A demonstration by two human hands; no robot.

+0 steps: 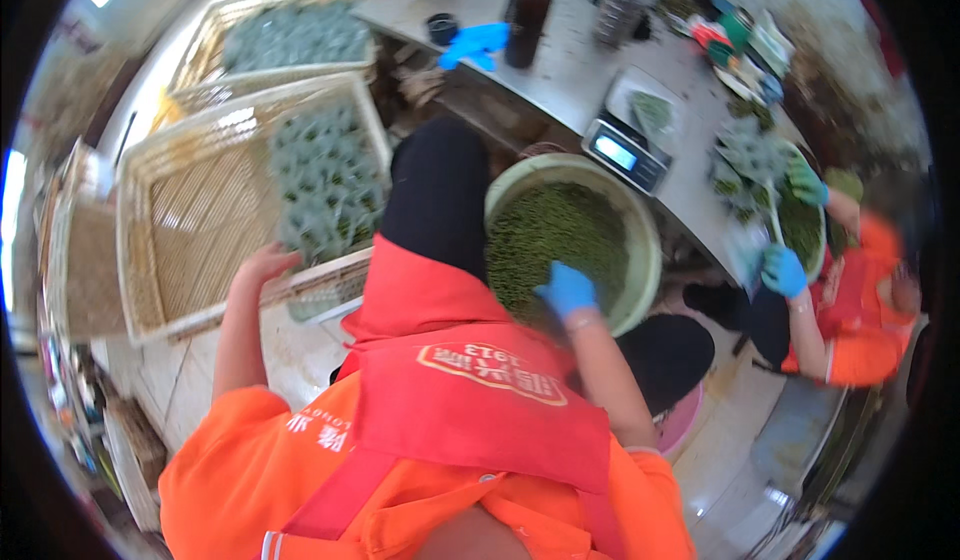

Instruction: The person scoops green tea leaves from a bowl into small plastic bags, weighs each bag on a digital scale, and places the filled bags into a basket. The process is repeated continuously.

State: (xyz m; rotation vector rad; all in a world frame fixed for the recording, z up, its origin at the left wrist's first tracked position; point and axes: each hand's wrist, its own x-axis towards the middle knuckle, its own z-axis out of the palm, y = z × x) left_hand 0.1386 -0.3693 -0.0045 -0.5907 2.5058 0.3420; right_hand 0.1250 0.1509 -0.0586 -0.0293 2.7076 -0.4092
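My right hand (568,290), in a blue glove, is over loose green leaves (550,235) that look like dried tea, inside a round pale-green basin (648,280). Its fingers are blurred against the leaves, so their grip is unclear. Bare and with fingers stretched out, my left hand (268,263) is by the near edge of a cream plastic crate (195,215). Close to its fingertips, small clear bags (328,185) with green contents stand packed in the crate's right part; the crate's left part shows bare slats.
Behind it, another crate (190,75) holds more bags. A digital scale (625,153) carrying a small green bag stands on the metal table (570,85), beside dark jars (530,15) and a blue glove (475,46). At right, a co-worker's gloved hands (785,270) work at another basin.
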